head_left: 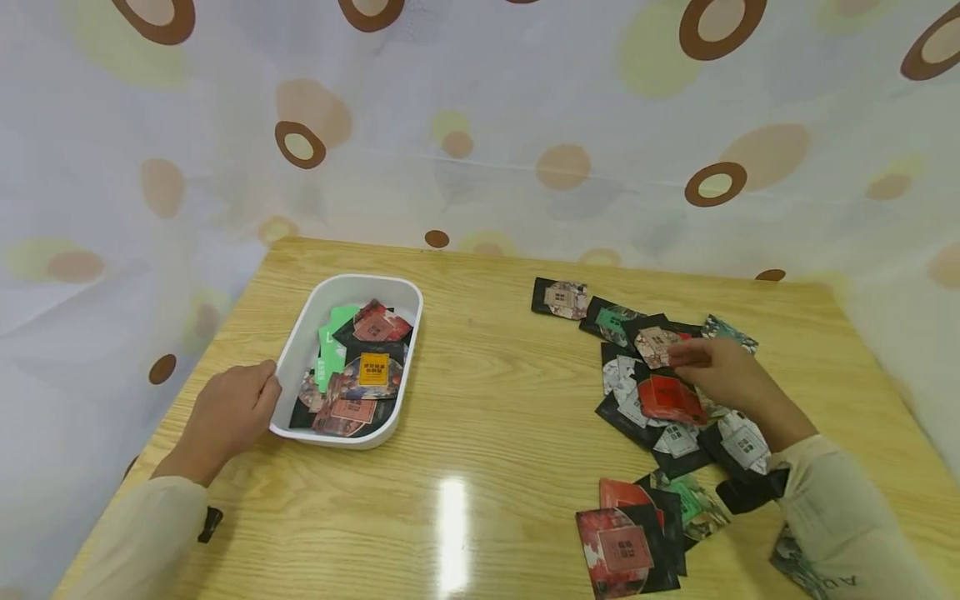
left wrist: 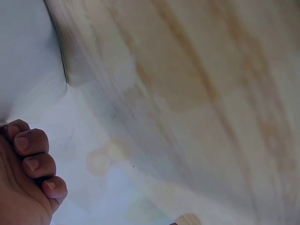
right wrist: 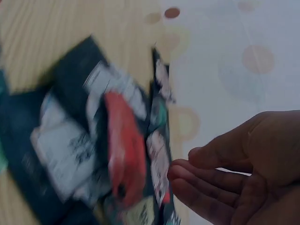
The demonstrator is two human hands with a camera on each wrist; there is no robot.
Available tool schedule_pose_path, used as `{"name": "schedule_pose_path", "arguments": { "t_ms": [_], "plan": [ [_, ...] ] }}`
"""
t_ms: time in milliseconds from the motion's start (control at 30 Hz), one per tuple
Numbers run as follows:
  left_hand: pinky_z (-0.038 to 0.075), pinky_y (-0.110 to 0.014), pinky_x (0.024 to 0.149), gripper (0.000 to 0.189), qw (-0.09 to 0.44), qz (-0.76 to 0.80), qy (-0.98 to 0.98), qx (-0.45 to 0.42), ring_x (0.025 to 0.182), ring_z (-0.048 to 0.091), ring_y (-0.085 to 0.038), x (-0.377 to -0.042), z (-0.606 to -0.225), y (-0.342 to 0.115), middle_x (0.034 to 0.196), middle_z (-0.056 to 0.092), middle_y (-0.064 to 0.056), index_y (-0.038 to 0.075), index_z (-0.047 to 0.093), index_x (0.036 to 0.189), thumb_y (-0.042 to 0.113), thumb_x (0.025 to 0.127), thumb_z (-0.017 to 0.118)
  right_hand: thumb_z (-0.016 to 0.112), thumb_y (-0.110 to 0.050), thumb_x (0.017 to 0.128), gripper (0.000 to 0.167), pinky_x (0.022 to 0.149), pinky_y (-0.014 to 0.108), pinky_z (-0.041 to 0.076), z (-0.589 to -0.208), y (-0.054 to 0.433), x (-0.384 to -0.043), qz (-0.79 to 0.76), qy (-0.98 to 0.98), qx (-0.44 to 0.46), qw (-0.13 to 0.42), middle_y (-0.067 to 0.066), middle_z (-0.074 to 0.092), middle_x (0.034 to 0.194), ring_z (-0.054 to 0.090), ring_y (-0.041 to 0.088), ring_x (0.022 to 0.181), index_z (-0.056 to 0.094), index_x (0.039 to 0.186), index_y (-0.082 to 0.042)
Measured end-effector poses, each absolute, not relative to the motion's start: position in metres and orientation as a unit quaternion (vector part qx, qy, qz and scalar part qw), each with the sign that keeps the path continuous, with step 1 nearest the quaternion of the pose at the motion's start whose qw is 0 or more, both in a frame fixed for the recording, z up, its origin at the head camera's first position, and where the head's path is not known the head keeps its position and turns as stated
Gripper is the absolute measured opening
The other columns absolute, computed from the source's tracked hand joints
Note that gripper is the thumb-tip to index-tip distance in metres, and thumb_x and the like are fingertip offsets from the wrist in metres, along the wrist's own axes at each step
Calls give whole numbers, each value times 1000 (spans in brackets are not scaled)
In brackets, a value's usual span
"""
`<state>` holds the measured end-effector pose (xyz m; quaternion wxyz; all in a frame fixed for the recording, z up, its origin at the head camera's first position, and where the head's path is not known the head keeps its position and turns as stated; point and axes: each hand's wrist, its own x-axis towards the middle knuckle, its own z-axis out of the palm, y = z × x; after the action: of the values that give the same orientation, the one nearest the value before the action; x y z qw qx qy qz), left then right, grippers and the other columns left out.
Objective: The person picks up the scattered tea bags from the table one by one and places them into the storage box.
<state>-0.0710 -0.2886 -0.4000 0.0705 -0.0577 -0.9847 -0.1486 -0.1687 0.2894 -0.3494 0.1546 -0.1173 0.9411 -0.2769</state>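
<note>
At the left, a cream-coloured sleeve (head_left: 146,542) leads to the left hand (head_left: 231,415), whose curled fingers grip the left edge of a white, round-cornered, deep rectangular tray (head_left: 300,346). Just inside, to the right of that hand, lies a bright green flat packet (head_left: 330,346); beside it and overlapping it are a red-and-black square packet with a pink label (head_left: 375,325) and a dark patterned packet with an orange-yellow label (head_left: 373,371). The pale wood-grain table (head_left: 480,383) separates the tray from the right-hand packets; the two hands are well apart.

At the far edge of these lies a black packet with a beige label (head_left: 561,298). Nearer the person, a red-and-black square packet with a dull red label (head_left: 622,552) overlaps others. Rightward, a glossy red packet (head_left: 669,398) tops a loose heap, just beside the right hand (head_left: 727,379). That hand's fingers are loosely bent, thumb near the fingertips with nothing visible between, close to a black packet with a pale pink label (head_left: 655,343); whether they touch is unclear.
</note>
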Motion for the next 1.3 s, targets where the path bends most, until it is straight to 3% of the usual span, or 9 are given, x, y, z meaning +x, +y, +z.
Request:
{"name": "schedule_pose_path", "arguments": {
  "t_ms": [133,267,467,600,733,867,967,1200,1300],
  "plan": [
    [27,-29,54,31,64,-142,-986,-52,55,32,-17,-73,-397,-291,57,35,-2,11,39,71,13,101,32,59,-11,96,41,83,56,54,-358,313,-165,-212,959,-110,151,36,63,120,63,50,107,56,126,17],
    [27,-30,54,31,66,-140,-987,-53,54,32,-17,-75,-396,-290,57,35,-2,10,39,71,13,101,32,62,-39,96,62,73,51,56,-365,317,-163,-164,972,-63,156,33,68,109,65,48,98,59,121,17],
    [26,-29,54,31,61,-148,-986,-53,54,30,-17,-79,-397,-287,57,33,-2,11,38,71,13,101,31,58,-75,83,76,51,32,39,-373,310,-162,-121,976,11,180,7,55,65,54,23,60,55,87,1],
    [27,-30,54,32,63,-145,-986,-58,54,31,-17,-81,-396,-287,57,34,-2,11,38,71,14,102,31,62,-69,85,87,56,35,41,-377,309,-160,-134,973,4,189,13,57,76,54,23,67,52,114,12],
    [26,-29,54,32,58,-145,-986,-56,54,30,-16,-80,-397,-288,57,33,-1,11,38,71,14,102,30,64,-61,87,102,66,42,50,-378,309,-159,-149,969,-7,194,31,63,104,61,33,82,35,137,23],
    [25,-29,54,33,61,-149,-985,-60,54,28,-16,-79,-397,-288,57,32,-1,11,38,70,13,102,31,65,-44,94,60,62,39,51,-375,310,-154,-225,952,-15,208,21,64,81,64,29,70,53,101,14],
    [26,-28,54,32,69,-150,-984,-65,54,29,-15,-81,-396,-285,57,33,-1,11,38,70,13,102,32,60,-33,99,37,61,34,53,-364,308,-152,-315,919,-23,235,5,57,65,63,20,60,47,80,-4],
    [26,-28,55,32,63,-148,-985,-61,54,28,-15,-78,-398,-285,57,32,-1,12,37,70,12,101,32,53,-21,103,23,70,33,57,-335,264,-157,-469,839,-97,258,0,60,84,63,10,76,50,90,-1],
    [26,-29,55,31,49,-144,-987,-51,55,29,-15,-74,-397,-289,58,33,-1,12,37,70,12,101,31,56,-14,101,25,80,33,59,-333,222,-160,-518,806,-111,264,2,68,97,68,5,87,55,112,8]
  ]
}}
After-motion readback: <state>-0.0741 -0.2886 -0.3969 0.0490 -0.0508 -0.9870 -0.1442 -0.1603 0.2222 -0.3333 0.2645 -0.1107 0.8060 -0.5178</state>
